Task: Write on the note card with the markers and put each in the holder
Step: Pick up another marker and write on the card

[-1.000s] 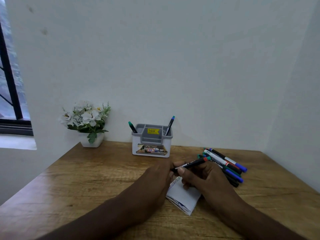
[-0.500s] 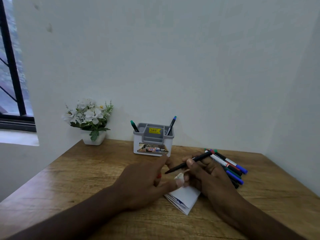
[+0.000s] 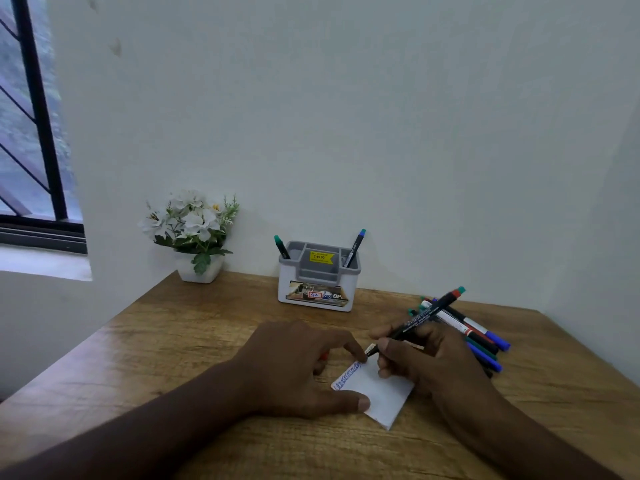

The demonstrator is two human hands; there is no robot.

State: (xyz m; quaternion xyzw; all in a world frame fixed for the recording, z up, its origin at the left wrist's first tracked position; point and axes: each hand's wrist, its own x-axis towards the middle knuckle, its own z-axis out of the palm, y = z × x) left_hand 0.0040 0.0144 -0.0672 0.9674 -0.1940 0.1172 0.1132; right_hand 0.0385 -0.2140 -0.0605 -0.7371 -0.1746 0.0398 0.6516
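A white note card (image 3: 384, 396) lies on the wooden desk (image 3: 166, 344), with blue scribbled writing along its upper-left edge. My left hand (image 3: 298, 368) pins the card's left corner with thumb and forefinger, and a red cap (image 3: 324, 357) shows tucked under its fingers. My right hand (image 3: 426, 358) grips an uncapped black marker (image 3: 420, 318), whose tip rests at the card's top corner. The grey-and-white holder (image 3: 317, 289) stands behind against the wall, with a green-capped marker (image 3: 281, 247) at its left and a blue-capped marker (image 3: 356, 247) at its right.
A pile of several loose markers (image 3: 485, 339) lies right of my right hand. A small white pot of white flowers (image 3: 194, 233) stands at the desk's back left. Walls close in behind and on the right; a barred window (image 3: 31, 133) is at far left.
The cap has come off into my left hand. My right hand has swung the marker tip down onto the card. My left hand now presses on the card's corner.
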